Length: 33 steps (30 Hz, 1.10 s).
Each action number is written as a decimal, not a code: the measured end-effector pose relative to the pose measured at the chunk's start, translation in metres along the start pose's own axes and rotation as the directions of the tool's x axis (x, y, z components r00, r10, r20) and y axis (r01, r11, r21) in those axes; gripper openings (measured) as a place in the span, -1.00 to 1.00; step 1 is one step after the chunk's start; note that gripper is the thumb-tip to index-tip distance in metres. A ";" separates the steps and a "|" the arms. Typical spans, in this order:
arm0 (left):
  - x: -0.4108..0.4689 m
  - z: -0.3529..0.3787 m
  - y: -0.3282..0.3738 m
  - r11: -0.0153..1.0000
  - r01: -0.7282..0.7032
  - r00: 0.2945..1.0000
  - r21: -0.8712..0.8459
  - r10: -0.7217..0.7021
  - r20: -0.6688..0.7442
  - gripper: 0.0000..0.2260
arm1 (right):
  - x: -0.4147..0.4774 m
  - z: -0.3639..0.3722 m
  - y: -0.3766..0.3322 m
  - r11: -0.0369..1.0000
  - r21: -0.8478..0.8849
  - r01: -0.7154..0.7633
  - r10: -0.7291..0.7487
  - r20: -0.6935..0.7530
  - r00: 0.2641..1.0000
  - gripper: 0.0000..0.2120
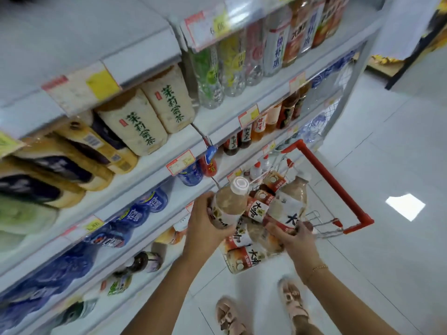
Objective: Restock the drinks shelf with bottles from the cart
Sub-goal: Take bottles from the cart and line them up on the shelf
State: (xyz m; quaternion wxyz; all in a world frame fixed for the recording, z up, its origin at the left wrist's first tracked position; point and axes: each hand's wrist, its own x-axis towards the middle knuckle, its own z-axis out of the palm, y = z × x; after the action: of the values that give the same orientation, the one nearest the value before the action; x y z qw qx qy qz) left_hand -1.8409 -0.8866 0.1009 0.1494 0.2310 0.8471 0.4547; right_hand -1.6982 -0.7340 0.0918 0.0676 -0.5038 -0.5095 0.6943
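Observation:
A wire cart (324, 223) with a red handle (331, 182) stands beside the drinks shelf (154, 163) and holds several brown tea bottles with red and white labels. My left hand (205, 226) grips one such bottle (229, 204) with a white cap, lifted above the cart and close to the shelf edge. My right hand (295, 235) is closed around a second bottle (290, 204) that still lies among the others in the cart. More bottles (244, 259) lie below both hands.
The shelf tiers at left carry jasmine tea bottles (150, 114), blue water bottles (135, 211) and clear bottles (217, 71), with price tags (180, 163) along the edges. White tiled floor (387, 262) spreads to the right. My sandalled feet (266, 310) stand below.

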 end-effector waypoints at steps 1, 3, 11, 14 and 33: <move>-0.004 -0.017 0.022 0.999 -0.029 0.998 -0.046 0.026 -0.052 -0.33 | -0.013 0.003 -0.023 0.990 -0.072 0.120 -0.117 0.045 0.992 -0.57; -0.007 -0.054 0.065 0.985 -0.104 0.983 -0.140 0.080 -0.165 -0.34 | -0.041 0.011 -0.072 0.922 -0.166 0.351 -0.330 0.140 0.933 -0.52; -0.004 -0.184 0.191 0.905 -0.426 0.730 0.000 0.344 -0.590 -0.27 | -0.112 0.082 -0.228 0.568 -0.037 0.822 -0.756 0.372 0.539 -0.39; 0.005 -0.217 0.210 0.888 -0.448 0.595 0.106 0.385 -0.706 -0.28 | -0.116 0.122 -0.274 0.451 0.009 0.893 -0.810 0.425 0.405 -0.32; 0.086 -0.340 0.137 0.991 0.130 0.339 -0.022 -0.065 -0.938 -0.45 | -0.079 0.342 -0.343 0.164 -0.208 0.964 -0.686 0.678 0.263 -0.36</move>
State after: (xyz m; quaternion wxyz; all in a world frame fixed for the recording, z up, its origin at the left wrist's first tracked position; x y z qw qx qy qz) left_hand -2.0364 -1.0138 0.3960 -0.3414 -0.1174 0.8049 0.4710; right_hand -2.0664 -0.8394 0.3984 0.1708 0.0528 -0.8897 0.4200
